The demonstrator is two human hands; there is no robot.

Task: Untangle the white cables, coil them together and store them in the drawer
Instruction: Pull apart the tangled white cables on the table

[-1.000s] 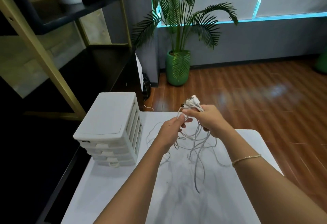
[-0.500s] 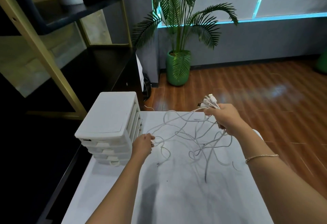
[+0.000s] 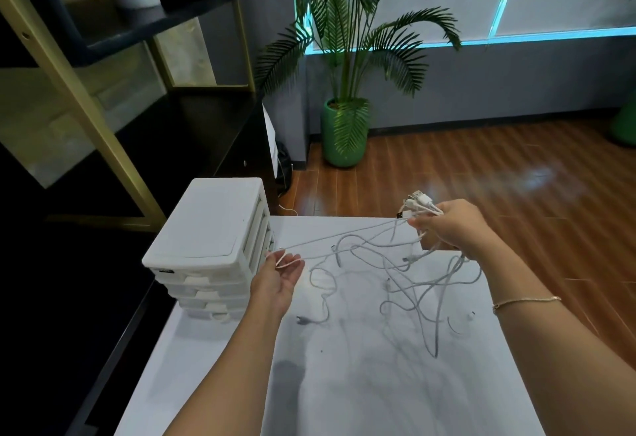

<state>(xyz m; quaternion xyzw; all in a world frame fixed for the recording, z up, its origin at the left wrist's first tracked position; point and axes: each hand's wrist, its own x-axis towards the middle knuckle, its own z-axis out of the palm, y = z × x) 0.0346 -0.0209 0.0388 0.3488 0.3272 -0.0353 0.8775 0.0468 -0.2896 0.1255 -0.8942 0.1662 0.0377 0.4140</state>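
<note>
Cables point(image 3: 395, 263): white, tangled, hung over desk point(image 3: 344, 384) beside drawers point(image 3: 210, 246). Right hand point(image 3: 451, 225) clenched the plug ends; left hand point(image 3: 280, 272), half-open, hooked one strand drawn taut. Risk: harder pulling would likely tighten knots; slack loops might snag.

White cables point(image 3: 395, 263) tangled, strung above table; white drawer unit point(image 3: 210, 246) shut.
</note>
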